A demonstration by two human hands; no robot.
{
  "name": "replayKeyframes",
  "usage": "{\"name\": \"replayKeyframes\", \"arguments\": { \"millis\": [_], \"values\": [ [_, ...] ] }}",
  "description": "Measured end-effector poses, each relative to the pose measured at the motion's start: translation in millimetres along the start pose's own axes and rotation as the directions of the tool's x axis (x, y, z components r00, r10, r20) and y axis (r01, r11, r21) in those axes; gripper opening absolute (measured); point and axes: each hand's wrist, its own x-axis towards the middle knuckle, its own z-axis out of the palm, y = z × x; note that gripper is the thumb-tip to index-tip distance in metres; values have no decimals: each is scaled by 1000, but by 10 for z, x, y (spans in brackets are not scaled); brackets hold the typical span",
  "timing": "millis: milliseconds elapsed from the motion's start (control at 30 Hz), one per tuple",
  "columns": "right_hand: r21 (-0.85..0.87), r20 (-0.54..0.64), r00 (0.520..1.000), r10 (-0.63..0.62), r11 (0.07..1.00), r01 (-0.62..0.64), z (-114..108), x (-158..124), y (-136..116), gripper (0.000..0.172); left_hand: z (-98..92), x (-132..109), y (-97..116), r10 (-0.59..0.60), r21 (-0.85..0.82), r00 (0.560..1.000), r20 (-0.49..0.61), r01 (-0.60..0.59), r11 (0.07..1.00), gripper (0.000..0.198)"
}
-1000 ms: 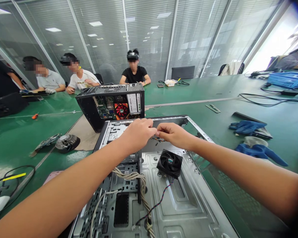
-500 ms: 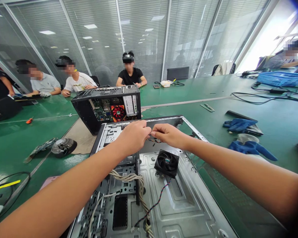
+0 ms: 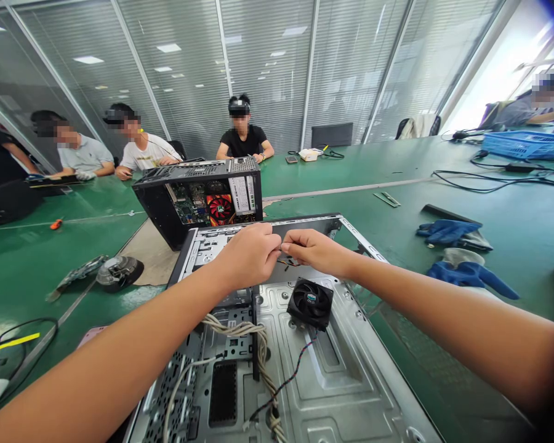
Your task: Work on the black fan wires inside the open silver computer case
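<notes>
Over the far end of an open computer case [image 3: 346,363], my left hand [image 3: 252,255] and my right hand [image 3: 311,251] meet with fingertips almost touching. Both are closed in a pinch; what sits between the fingers is too small and hidden to make out. Thin coloured wires [image 3: 290,263] show just below them, and whether they run into my fingers I cannot tell. A black cooling fan [image 3: 310,303] lies loose on the bare metal panel nearer me, its twisted lead [image 3: 295,372] trailing towards me. A bundle of beige twisted cables [image 3: 261,351] runs along the case's middle.
Behind stands a second computer case [image 3: 154,212] with a red fan inside. To the right lie blue gloves [image 3: 455,271], a memory stick [image 3: 387,199], black cables [image 3: 498,179] and a blue basket [image 3: 526,146]. A round heatsink part [image 3: 119,272] sits left. Several people sit around the green table.
My hands stay pinched together over the case, with hardly any movement. The view has shifted very slightly.
</notes>
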Motion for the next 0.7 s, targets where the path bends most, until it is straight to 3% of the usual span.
{"name": "replayKeyframes", "arguments": {
  "millis": [233,700],
  "values": [
    [-70,-14,999,-35,997,34,-11,-1,-14,18,27,-5,-2,-43,-56,999,-18,42,998,33],
    [-56,-59,998,-35,998,31,0,-1,1,9,26,33,-43,-121,-51,991,56,124,991,20]
  ]
}}
